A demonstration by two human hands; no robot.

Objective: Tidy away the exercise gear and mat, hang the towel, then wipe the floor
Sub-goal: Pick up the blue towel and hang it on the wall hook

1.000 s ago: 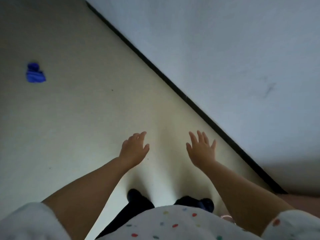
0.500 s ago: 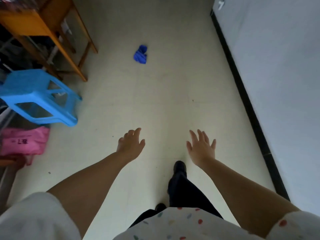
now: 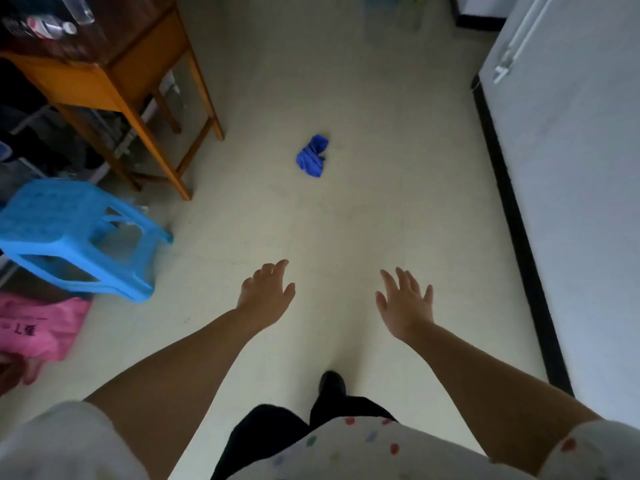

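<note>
A crumpled blue cloth lies on the pale floor, well ahead of me. My left hand and my right hand are both stretched forward over the floor, fingers relaxed and spread, holding nothing. The cloth is far beyond both hands. One dark shoe is stepped forward below my hands. No mat or exercise gear shows here.
A wooden table stands at the upper left with a blue plastic stool in front of it. A pink bag lies at the left edge. A white wall with a black skirting runs along the right.
The view has swung left from the wall toward the room and moved forward; the table, stool and pink bag came into sight. Both hands stay held out empty.
</note>
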